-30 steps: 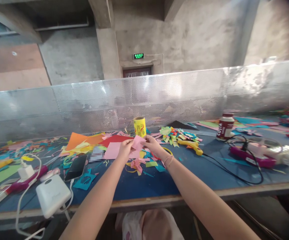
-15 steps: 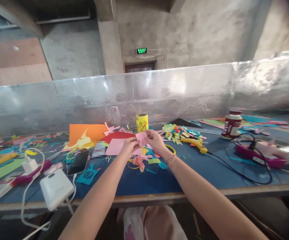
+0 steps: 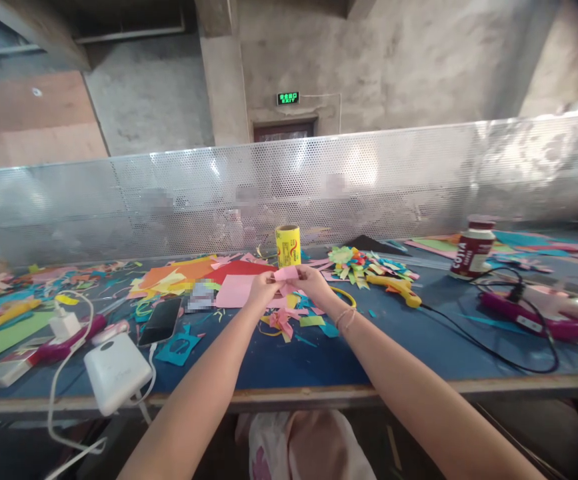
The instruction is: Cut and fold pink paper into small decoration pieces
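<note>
Both my hands meet over the middle of a blue table, pinching a small pink paper piece. My left hand grips its left side and my right hand grips its right side, fingers closed on it. Below them lie pink and coloured paper scraps. A larger pink sheet lies flat just left of my left hand, and a yellow roll stands upright right behind my hands.
A perforated metal screen runs along the table's far edge. A phone, white charger and cables lie at left. A yellow glue gun, a heap of cut paper, a brown bottle and a pink power strip are at right.
The pink piece has become narrower between my fingers, and my hands have closed in on it. The camera has shifted slightly to the left.
</note>
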Demonstrator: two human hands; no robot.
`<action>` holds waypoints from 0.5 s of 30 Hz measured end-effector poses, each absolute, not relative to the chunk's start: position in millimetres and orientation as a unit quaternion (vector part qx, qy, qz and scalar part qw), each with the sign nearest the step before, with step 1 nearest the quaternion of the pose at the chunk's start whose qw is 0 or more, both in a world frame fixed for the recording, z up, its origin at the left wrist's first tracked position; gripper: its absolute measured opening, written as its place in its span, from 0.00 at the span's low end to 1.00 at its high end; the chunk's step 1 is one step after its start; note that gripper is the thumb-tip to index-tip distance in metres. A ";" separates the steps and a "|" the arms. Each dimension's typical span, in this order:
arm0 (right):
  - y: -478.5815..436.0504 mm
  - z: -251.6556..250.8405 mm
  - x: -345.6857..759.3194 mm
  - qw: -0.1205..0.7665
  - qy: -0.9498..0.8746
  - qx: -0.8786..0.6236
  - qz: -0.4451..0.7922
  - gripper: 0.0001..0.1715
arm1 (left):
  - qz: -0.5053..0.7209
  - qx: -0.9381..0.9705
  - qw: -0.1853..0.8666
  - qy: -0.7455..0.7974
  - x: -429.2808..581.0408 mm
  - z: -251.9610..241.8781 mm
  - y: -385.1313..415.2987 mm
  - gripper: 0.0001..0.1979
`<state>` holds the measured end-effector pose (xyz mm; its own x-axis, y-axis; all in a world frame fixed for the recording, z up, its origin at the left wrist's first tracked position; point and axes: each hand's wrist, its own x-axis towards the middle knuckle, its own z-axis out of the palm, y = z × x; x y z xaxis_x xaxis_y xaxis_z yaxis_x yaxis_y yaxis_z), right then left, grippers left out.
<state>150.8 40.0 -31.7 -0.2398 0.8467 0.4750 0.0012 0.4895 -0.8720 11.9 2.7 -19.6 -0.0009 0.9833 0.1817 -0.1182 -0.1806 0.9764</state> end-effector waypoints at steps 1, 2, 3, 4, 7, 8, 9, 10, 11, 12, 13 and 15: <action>39.4 -31.3 151.1 0.533 -0.675 -0.311 0.405 0.14 | 0.569 0.514 0.486 0.420 12.0 -19.2 2.3 0.07; 38.7 -30.7 151.3 0.534 -0.670 -0.310 0.412 0.14 | 0.569 0.509 0.493 0.417 12.2 -18.6 1.8 0.06; 38.0 -29.9 151.6 0.534 -0.667 -0.309 0.418 0.13 | 0.570 0.500 0.504 0.412 12.2 -18.0 1.4 0.06; 37.3 -28.9 151.9 0.532 -0.667 -0.311 0.420 0.13 | 0.572 0.489 0.519 0.405 12.1 -17.2 1.2 0.06; 35.0 -24.7 153.3 0.527 -0.687 -0.339 0.368 0.09 | 0.577 0.443 0.569 0.382 11.1 -14.9 1.8 0.07; 33.9 -23.2 153.8 0.526 -0.702 -0.350 0.330 0.09 | 0.579 0.427 0.584 0.375 10.6 -14.2 2.3 0.06; 32.7 -21.7 154.4 0.525 -0.718 -0.355 0.288 0.09 | 0.581 0.414 0.598 0.366 10.0 -13.6 2.9 0.05; 31.3 -20.4 155.0 0.524 -0.735 -0.351 0.247 0.11 | 0.581 0.405 0.610 0.355 9.5 -13.0 3.4 0.05; 30.0 -19.4 155.6 0.524 -0.752 -0.339 0.212 0.13 | 0.580 0.400 0.621 0.344 8.9 -12.5 3.7 0.05; 29.0 -18.8 156.3 0.522 -0.768 -0.322 0.185 0.15 | 0.579 0.397 0.630 0.333 8.4 -12.0 3.8 0.06; 28.4 -18.7 157.0 0.519 -0.783 -0.303 0.164 0.16 | 0.578 0.395 0.636 0.323 8.0 -11.6 3.8 0.06; 28.9 -19.9 158.3 0.503 -0.808 -0.276 0.135 0.19 | 0.582 0.387 0.641 0.316 7.4 -11.1 3.6 0.06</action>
